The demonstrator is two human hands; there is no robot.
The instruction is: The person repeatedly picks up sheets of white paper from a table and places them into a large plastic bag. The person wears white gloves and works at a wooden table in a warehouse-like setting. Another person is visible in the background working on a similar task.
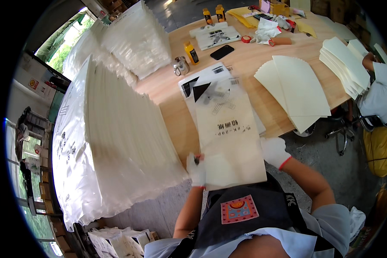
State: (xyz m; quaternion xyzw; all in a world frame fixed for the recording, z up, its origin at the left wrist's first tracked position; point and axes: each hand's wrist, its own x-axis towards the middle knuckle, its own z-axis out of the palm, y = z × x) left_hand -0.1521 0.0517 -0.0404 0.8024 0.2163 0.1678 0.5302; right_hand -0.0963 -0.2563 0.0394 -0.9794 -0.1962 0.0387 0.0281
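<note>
A pack of cream paper (232, 148) in a see-through printed plastic bag lies in front of me. Its near end reaches past the table edge to my apron. My left hand (196, 170), in a white glove with a dark spot, grips the pack's left edge near that end. On the opposite edge is my right hand (274, 152), gloved in white with a red cuff, its fingers partly hidden and curled against the side. Beneath the pack's far part, more printed plastic bags (188, 86) lie flat on the table.
Tall stacks of plastic-bagged paper (129, 142) stand at the left. Fanned cream sheets (294, 86) lie to the right, near another person's arm (367, 62). Farther back are a phone (222, 52), a metal jar (181, 66), an orange-yellow bottle (191, 53) and a red tape roll (246, 39).
</note>
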